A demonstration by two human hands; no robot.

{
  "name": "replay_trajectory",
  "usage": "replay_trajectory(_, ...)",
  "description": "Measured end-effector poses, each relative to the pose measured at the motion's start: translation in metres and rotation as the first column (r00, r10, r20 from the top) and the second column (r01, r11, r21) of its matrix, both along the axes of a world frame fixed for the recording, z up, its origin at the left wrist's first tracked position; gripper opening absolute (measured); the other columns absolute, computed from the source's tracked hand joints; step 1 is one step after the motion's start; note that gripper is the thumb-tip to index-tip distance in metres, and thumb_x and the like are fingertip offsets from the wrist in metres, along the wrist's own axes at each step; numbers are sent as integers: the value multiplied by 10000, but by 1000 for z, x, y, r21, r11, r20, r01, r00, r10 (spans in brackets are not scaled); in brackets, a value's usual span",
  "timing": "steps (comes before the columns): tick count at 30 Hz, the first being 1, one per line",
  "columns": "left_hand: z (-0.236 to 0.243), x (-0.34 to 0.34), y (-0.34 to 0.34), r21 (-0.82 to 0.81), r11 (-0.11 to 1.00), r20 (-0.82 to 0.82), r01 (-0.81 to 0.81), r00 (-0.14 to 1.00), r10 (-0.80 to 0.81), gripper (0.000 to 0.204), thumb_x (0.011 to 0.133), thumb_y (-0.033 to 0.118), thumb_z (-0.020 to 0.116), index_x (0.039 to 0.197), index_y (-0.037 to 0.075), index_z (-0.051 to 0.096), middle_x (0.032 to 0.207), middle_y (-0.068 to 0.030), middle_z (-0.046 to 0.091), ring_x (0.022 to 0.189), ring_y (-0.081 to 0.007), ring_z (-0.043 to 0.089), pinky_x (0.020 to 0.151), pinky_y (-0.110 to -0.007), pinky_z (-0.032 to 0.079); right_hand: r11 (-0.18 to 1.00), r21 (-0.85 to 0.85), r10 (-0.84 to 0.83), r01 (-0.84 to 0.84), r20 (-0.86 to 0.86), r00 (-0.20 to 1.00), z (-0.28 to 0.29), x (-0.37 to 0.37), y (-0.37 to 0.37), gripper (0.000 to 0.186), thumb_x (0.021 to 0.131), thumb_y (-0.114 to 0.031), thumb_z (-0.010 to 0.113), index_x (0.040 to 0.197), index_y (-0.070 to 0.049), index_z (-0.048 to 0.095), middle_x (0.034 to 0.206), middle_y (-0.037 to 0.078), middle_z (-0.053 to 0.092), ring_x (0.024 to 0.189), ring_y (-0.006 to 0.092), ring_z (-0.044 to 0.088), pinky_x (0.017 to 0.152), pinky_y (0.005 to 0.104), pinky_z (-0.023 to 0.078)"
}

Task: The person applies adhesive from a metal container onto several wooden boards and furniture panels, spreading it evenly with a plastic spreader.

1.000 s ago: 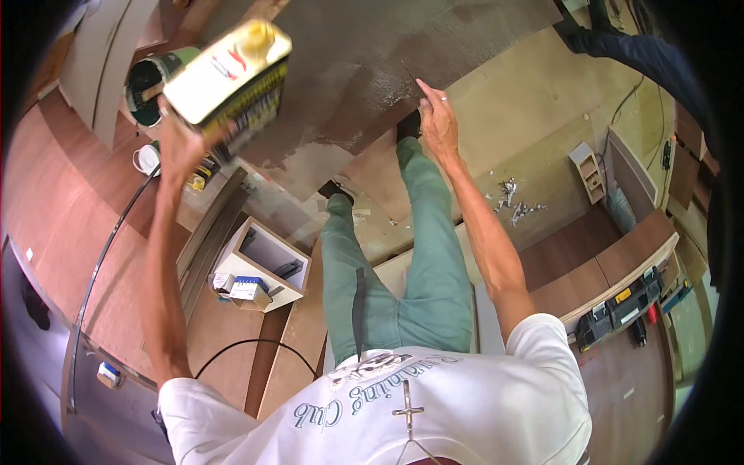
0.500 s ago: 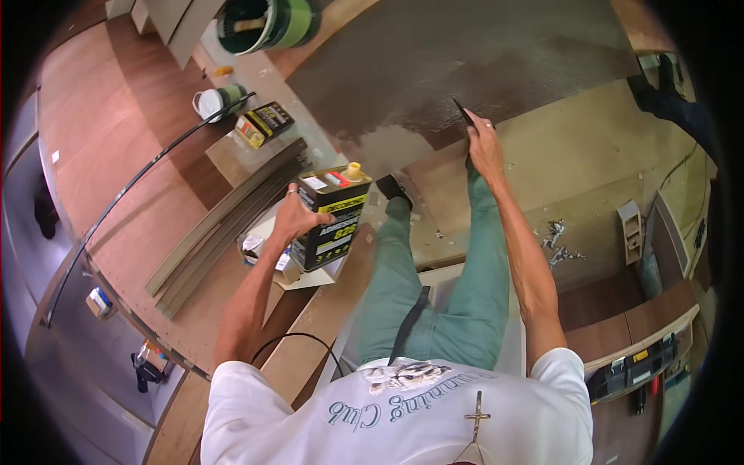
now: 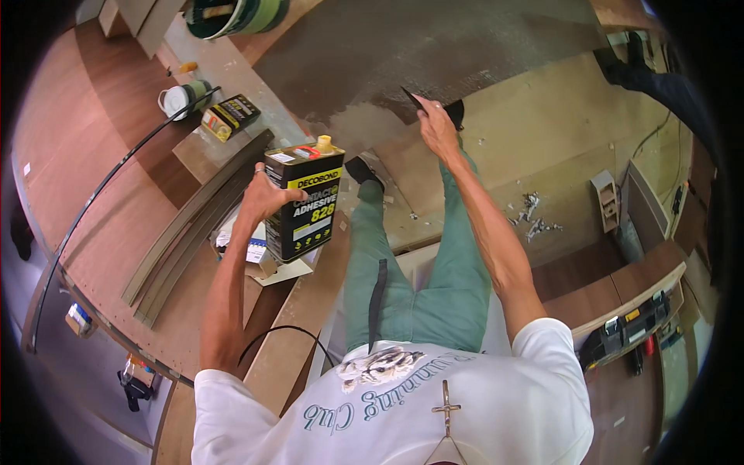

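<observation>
Brown board (image 3: pixel 473 39) ahead, person's left hand (image 3: pixel 267 198) clamped on the can (image 3: pixel 302 213) short of the board, long axis and cap (image 3: pixel 324 144) toward it; right hand (image 3: pixel 440 132), nearer the board, grips a dark scraper (image 3: pixel 411 98).

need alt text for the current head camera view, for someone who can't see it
A person's left hand grips a black and yellow can with a yellow cap, while the right hand holds a thin dark tool near a wet-looking brown board. A green bucket sits toward the upper left.
</observation>
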State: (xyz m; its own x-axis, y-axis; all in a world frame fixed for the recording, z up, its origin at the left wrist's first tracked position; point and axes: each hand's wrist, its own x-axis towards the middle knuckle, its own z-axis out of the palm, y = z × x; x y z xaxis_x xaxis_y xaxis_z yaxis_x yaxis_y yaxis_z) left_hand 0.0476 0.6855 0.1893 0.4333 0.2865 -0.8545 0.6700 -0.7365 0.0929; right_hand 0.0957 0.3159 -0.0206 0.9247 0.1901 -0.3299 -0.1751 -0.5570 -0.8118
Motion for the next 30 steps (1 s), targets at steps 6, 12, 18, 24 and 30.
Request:
replay_trajectory(6,-15,12,-6,9,998,-70,63,996,-62,1000,574,353,954,1349,-78,491,1199,-231,724,1104,-332,715,1027,-386,528,999,-23,-21,23,57,998,-3,18,-13,389,1031,-119,552,1409,-140,643,1197,196,667,1083,419,640,962,498,509)
replay_trajectory(12,-14,24,-19,-20,997,-58,70,996,-71,1026,567,370,952,1349,-94,476,1175,-247,728,1094,-345,725,1018,-385,538,999,-29,-20,21,31,999,-4,21,-28,385,1029,-121,560,1402,-146,652,1194,189,672,1093,410,640,967,484,510)
replay_trajectory(18,-14,31,-23,-43,997,-43,65,997,-67,1001,556,377,960,1319,-92,513,1188,-242,721,1096,-329,727,1006,-379,541,1000,-11,-23,23,3,1000,-9,18,-31,386,1026,-118,560,1398,-149,659,1196,185,677,1107,408,638,980,478,508)
replay_trajectory(24,-14,29,-26,-45,996,-7,78,997,-79,953,562,379,956,1293,-88,560,1171,-229,721,1078,-320,725,1004,-382,537,1000,-4,-11,11,39,999,-12,11,-31,384,1024,-120,562,1394,-154,662,1194,184,680,1090,409,640,963,490,512)
replay_trajectory(30,-6,30,-34,-17,998,-32,59,998,-59,974,554,384,955,1299,-99,554,1173,-232,721,1091,-324,725,1015,-385,534,1000,-20,2,-2,29,1000,-10,6,-29,392,1020,-117,571,1399,-160,662,1191,176,680,1082,408,641,960,490,516)
